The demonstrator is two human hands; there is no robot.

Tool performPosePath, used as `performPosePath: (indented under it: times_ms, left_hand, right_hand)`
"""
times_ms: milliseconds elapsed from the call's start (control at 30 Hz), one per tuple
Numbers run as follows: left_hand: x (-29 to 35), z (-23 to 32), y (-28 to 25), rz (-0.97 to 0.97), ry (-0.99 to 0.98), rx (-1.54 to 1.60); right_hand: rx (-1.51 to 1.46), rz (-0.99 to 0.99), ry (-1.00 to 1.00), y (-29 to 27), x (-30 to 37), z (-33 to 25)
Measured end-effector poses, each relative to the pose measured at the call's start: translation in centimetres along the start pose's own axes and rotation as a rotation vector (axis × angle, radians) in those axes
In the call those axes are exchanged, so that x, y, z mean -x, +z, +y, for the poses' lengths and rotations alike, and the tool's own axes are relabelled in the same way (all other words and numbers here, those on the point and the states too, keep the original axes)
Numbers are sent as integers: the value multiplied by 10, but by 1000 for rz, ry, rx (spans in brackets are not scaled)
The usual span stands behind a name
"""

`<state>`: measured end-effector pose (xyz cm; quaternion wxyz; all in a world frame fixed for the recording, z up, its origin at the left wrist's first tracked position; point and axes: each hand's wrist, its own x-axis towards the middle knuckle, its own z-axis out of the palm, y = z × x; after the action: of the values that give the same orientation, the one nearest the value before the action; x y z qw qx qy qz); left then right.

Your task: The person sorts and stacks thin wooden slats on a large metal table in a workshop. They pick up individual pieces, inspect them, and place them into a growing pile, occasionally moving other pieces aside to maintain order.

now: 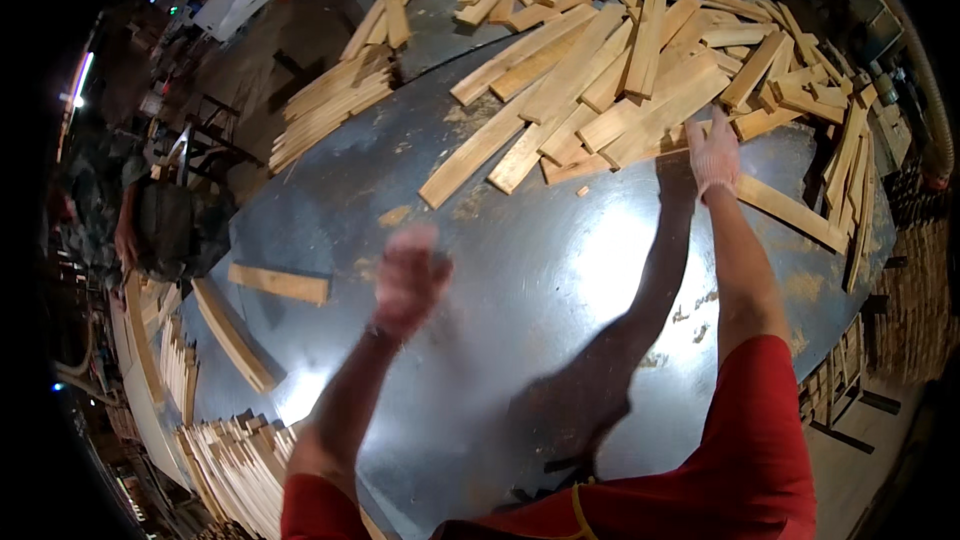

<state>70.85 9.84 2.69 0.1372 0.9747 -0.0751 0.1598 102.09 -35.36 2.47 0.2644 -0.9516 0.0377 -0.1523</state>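
Note:
My right hand (pixel 714 154), in a pale glove, reaches to the near edge of a heap of loose wooden boards (pixel 680 90). Its fingers are stretched and apart, beside the end of a board (pixel 790 212) that slants away to the right. Whether the fingertips touch the wood, I cannot tell. Over the bare metal tabletop (pixel 480 340) hangs my left hand (pixel 408 280), smeared by motion, so its fingers do not show clearly. No board can be made out in it. Left of that hand, a short board (pixel 278 282) lies flat on the metal.
A longer board (pixel 233 335) lies at the left edge, above upright-looking rows of thin strips (pixel 235 470). Stacked boards (pixel 330 105) sit at the far left edge. Another person (pixel 165 215) in dark clothing is at the left. A ribbed hose (pixel 915 50) curves along the right.

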Motion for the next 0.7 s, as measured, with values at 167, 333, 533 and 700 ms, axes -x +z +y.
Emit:
performPosePath:
  times_ms: [167, 333, 533, 700]
  left_hand:
    - [-172, -42, 39, -37, -210, -141]
    - [-286, -68, 87, -191, -305, -139]
    - [-337, -74, 134, -147, -369, -25]
    - [-303, 12, 127, -310, -366, 74]
  right_hand:
    - [48, -42, 106, 32, -99, -25]
    - [132, -122, 234, 49, -143, -3]
    - [-164, -168, 143, 82, -149, -41]
    - [237, -158, 110, 97, -73, -113]
